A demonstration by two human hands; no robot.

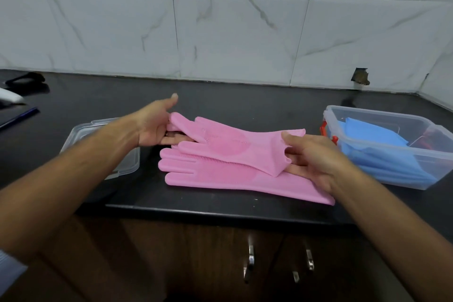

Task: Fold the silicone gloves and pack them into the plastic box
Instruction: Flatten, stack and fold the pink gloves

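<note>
Two pink silicone gloves are on the black counter. The lower glove (215,176) lies flat, its fingers pointing left. The upper glove (228,144) is held slightly above it, slanting across it. My left hand (152,127) supports that glove's finger end on straight fingers, with the thumb raised clear of it. My right hand (316,157) pinches the cuff, thumb on top and fingers beneath. The clear plastic box (404,179) stands at the right with its top open, and blue folded gloves (372,135) lie inside it.
A clear plastic lid (81,130) lies on the counter at the left, partly under my left forearm. A white object (9,97) and a dark one (27,78) sit at the far left. The tiled wall runs behind. Cabinet handles (250,260) hang below the counter's front edge.
</note>
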